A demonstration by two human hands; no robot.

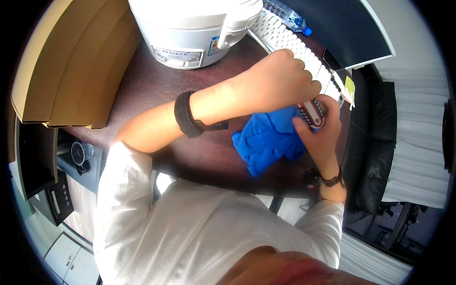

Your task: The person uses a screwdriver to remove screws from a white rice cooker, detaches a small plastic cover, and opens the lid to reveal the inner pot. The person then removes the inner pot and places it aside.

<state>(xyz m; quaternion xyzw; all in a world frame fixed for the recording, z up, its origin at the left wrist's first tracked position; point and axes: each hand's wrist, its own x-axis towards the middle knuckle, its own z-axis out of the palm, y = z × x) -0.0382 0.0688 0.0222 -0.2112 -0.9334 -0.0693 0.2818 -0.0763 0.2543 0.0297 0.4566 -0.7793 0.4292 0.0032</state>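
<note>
My right grip (327, 124) clasps a red thing (312, 113) by the cloth (268, 140); left grip (290, 78), I can't tell. Beyond the cloth stand a keyboard (290, 43) and cooker (185, 38).

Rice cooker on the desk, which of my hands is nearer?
Left: your left hand is to the rice cooker's lower right; your right hand is farther right and lower.

Beyond my left hand (287, 78) I see a white keyboard (289, 40), a water bottle (289, 17) and a monitor (339, 28); left of that hand, a rice cooker (183, 40) and cardboard box (78, 66).
</note>
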